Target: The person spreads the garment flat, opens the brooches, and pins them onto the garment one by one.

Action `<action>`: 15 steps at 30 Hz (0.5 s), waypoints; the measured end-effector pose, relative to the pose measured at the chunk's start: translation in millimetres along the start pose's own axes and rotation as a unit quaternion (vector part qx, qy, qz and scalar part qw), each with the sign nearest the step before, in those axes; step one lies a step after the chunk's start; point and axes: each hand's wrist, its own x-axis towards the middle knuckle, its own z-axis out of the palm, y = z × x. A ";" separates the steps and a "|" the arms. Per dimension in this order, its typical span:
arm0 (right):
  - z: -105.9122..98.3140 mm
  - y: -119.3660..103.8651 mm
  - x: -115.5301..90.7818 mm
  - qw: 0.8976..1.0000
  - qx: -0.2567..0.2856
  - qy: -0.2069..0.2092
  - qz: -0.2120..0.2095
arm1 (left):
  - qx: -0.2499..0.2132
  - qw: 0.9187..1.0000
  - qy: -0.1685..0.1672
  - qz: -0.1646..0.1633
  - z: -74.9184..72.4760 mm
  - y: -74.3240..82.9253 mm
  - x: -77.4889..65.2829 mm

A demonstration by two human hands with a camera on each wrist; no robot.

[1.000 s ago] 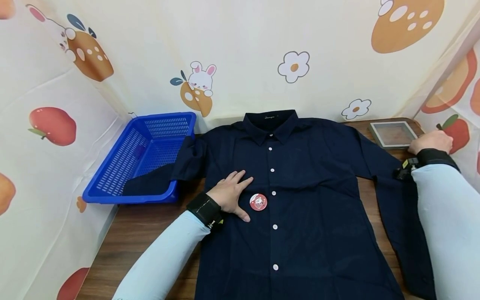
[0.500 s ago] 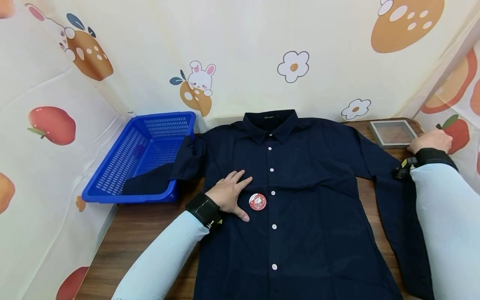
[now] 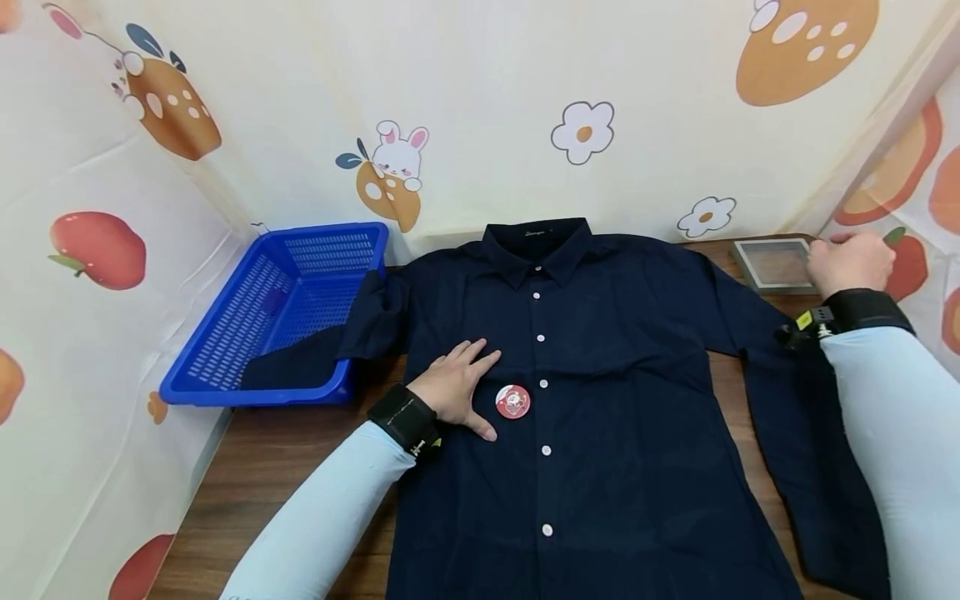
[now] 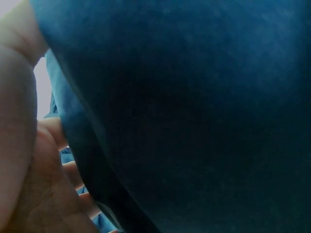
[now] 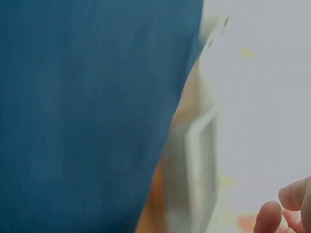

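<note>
A dark navy button-up shirt [image 3: 622,400] lies spread out, collar toward the back wall. My left hand [image 3: 453,392] rests on its left front with the fingers spread. Beside the thumb, a round red-and-white badge [image 3: 513,402] lies on the cloth near the button row. In the left wrist view, navy cloth [image 4: 194,121] fills most of the frame next to the palm. My right hand [image 3: 855,262] is at the far right, fingers curled, just beside a grey-framed box with a see-through top [image 3: 778,265]. I cannot tell whether its fingers hold anything.
A blue plastic basket [image 3: 187,367] stands at the left, with one shirt sleeve [image 3: 296,362] draped into it. The other sleeve [image 3: 817,492] hangs down the right side under my right forearm. Wooden tabletop [image 3: 270,475] shows around the shirt, and a printed curtain [image 3: 480,100] encloses the back and sides.
My right hand has risen from beside the grey-framed box and shifted slightly left, now overlapping its right edge. The left hand, shirt and badge keep their places.
</note>
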 end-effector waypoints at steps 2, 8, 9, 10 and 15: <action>3.0 -13.6 -6.2 0.999 -0.003 -0.001 -0.051 | 0.000 1.000 0.003 0.004 -1.4 0.9 -1.8; 17.1 -60.9 -52.7 0.971 -0.008 -0.074 -0.229 | 0.001 0.999 0.028 0.025 -3.9 5.8 -8.7; 21.1 -68.8 -64.2 0.961 -0.007 -0.090 -0.263 | 0.006 0.999 0.036 0.028 -3.9 6.6 -10.5; 26.0 -76.1 -76.3 0.948 -0.004 -0.106 -0.299 | 0.011 0.998 0.045 0.030 -4.0 7.4 -12.6; 52.5 -105.6 -135.5 0.873 0.019 -0.183 -0.451 | 0.018 0.994 0.090 0.053 -6.2 12.3 -29.5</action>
